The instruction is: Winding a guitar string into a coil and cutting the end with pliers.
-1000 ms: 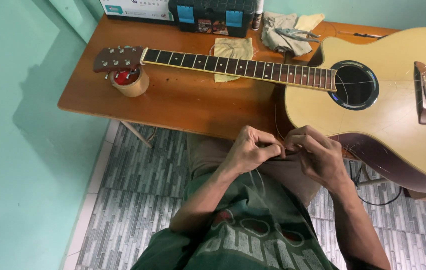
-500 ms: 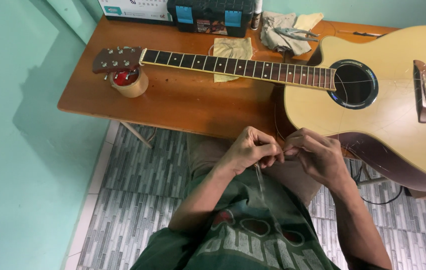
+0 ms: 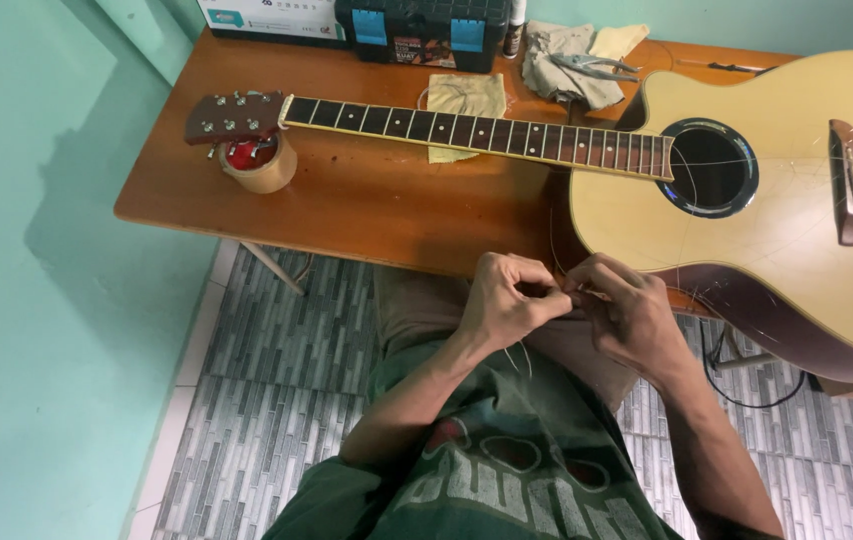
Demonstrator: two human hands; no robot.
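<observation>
An acoustic guitar (image 3: 787, 210) lies flat on the wooden table (image 3: 377, 200), its neck (image 3: 477, 130) running left to the headstock (image 3: 237, 115), which rests on a roll of tape (image 3: 259, 165). My left hand (image 3: 507, 300) and my right hand (image 3: 622, 310) meet just below the table's front edge, over my lap. Both pinch a thin guitar string (image 3: 559, 290) between the fingertips. Loose ends of the string hang down by my left wrist and thin strands trail toward the guitar body.
A black toolbox with blue latches (image 3: 422, 25) and a white box (image 3: 272, 15) stand at the table's back. A yellow cloth (image 3: 467, 95) lies under the neck. Pliers (image 3: 592, 65) rest on a grey rag (image 3: 557, 65). Tiled floor lies below, a green wall at left.
My hands stay together in front of the table edge; the fingers have shifted slightly on the string. The guitar has not moved.
</observation>
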